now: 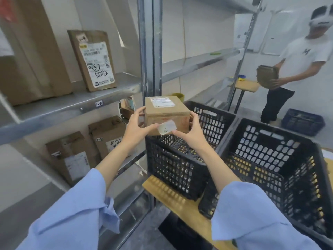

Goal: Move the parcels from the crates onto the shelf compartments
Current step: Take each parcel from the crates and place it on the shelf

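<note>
Above the near-left black perforated plastic crate [182, 159], a small brown cardboard box parcel [166, 114] is held in the air by both hands. Left hand [137, 126] grips its left side, thumb on the front face, fingers wrapped behind. Right hand [190, 131] clamps the right side, thumb at the lower front edge next to a small white handwritten tag [166, 128]. White shipping label [163, 102] on the parcel's top face. Both forearms in light-blue sleeves [77, 213].

The held parcel sits just in front of the grey metal shelf upright [149, 51], not yet in any compartment.

Second black perforated crate [281, 168] touches the first on its right; both sit on a light wooden tabletop [171, 193]. Crate interiors look bare as far as visible.

Left shelf unit: upper metal shelf board [72, 105] carries a flat brown parcel with a white label marked "5082" [93, 60], leaning upright against the back, and beside it a large plain brown carton [30, 56]. Small tag on the shelf edge reads "1-4" [99, 103]. Lower compartment holds two upright brown boxes [70, 156] side by side, both labelled.

Far right: another person in a white T-shirt [299, 64] holds a brown parcel [266, 76], near a dark blue crate on the floor [303, 121].
</note>
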`<action>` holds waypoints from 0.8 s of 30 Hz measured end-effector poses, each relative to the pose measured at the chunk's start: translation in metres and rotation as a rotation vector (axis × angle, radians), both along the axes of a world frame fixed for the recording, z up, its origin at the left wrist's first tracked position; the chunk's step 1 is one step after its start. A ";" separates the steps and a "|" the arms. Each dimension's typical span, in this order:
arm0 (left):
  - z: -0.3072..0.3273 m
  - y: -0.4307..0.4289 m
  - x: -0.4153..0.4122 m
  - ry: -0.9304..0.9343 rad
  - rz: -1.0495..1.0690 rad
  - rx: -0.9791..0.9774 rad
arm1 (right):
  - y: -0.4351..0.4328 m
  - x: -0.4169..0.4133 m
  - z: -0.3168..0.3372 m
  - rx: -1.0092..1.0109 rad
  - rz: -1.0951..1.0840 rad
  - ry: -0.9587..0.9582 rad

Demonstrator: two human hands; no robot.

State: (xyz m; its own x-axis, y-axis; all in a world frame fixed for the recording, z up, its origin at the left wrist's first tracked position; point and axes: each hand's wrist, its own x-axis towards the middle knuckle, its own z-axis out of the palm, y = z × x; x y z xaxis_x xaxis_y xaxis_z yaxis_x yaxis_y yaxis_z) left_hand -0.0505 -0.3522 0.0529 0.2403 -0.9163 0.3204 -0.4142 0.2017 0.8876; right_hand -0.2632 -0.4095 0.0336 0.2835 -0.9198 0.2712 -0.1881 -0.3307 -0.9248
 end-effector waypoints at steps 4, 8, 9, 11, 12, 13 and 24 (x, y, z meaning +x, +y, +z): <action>0.001 0.018 -0.012 0.024 0.045 -0.007 | 0.007 -0.007 0.006 -0.017 0.063 0.026; 0.003 0.041 -0.028 0.067 0.114 -0.030 | 0.015 -0.014 0.008 -0.019 0.137 0.010; 0.003 0.048 -0.032 0.071 0.130 -0.040 | 0.018 -0.017 0.008 -0.023 0.157 -0.005; 0.003 0.062 -0.041 0.089 0.158 -0.048 | 0.024 -0.022 0.007 -0.031 0.202 -0.037; 0.003 0.071 -0.046 0.100 0.175 -0.047 | 0.030 -0.024 0.008 -0.034 0.224 -0.041; 0.003 0.079 -0.051 0.104 0.197 -0.049 | 0.035 -0.026 0.009 -0.033 0.248 -0.048; -0.005 0.188 -0.080 0.013 0.508 -0.081 | 0.099 -0.019 0.004 -0.051 0.440 -0.029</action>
State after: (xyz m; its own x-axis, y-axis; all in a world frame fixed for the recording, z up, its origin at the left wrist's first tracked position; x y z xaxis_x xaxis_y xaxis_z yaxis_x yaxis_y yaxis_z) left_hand -0.1304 -0.1638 0.0477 0.6530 -0.6556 0.3793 -0.4666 0.0463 0.8833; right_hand -0.2825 -0.3106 0.0371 0.6369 -0.6981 0.3271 0.0071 -0.4189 -0.9080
